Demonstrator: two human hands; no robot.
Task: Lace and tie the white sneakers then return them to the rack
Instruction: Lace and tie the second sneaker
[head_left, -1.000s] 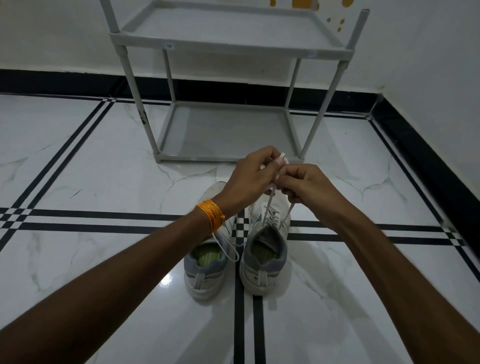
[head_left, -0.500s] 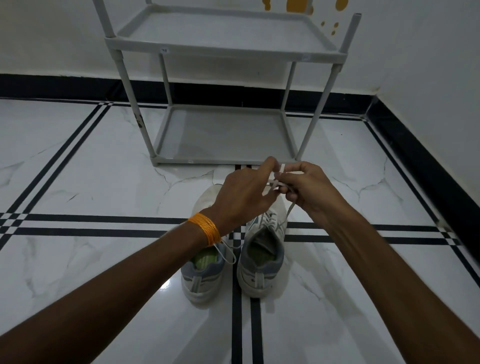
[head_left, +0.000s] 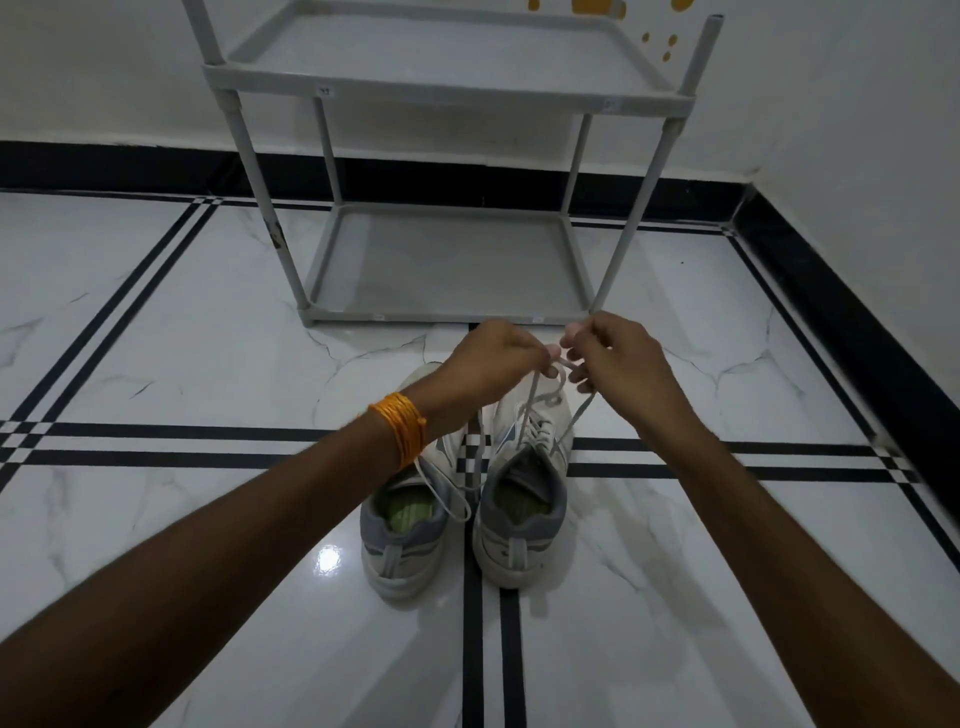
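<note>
Change: hands drew apart since a sec ago, lace now crossed into a loop.
L hand: fingers pinch lace.
R hand: same.
Sneakers: floor, just before rack front edge.
Means: knot under way on R shoe; L shoe laces loose.

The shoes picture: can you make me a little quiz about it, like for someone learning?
1. True or false: both sneakers already sit on the rack.
2. Which sneaker's lace are the left hand and right hand pulling? A) the left sneaker B) the right sneaker
3. Fill in: the loose lace of the left sneaker trails over its ____ opening.

Key:
1. False. Both stand on the floor in front of the rack, whose shelves hold nothing.
2. B. The lace rises from the right sneaker to both hands.
3. Heel. It loops across the green insole, untied.
</note>
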